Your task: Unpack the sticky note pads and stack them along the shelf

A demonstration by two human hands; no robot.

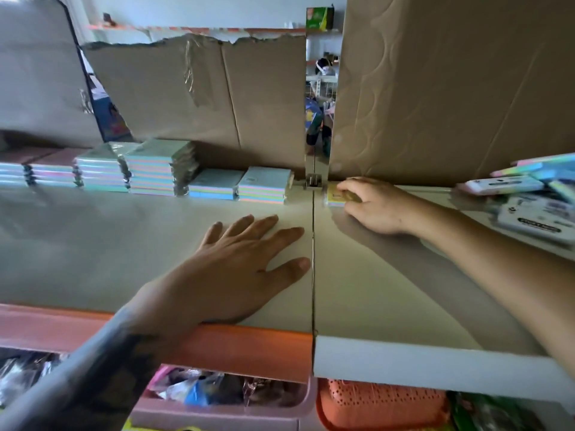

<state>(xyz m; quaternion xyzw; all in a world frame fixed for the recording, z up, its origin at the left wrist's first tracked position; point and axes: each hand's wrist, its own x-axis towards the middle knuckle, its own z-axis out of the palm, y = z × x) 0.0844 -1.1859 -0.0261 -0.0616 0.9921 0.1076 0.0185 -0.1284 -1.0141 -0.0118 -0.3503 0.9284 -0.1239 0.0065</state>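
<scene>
The right hand [370,204], right of the frame's centre, gripped a small sticky note pad [333,196] against the back of the shelf [93,244]. The left hand [245,269] lay flat with fingers spread on the shelf at centre. Stacked pads [155,172] lined the back at left. Each pad looked light, compact and fairly stiff, best pinched by opposite edges, though any wrapping might be slippery.
</scene>
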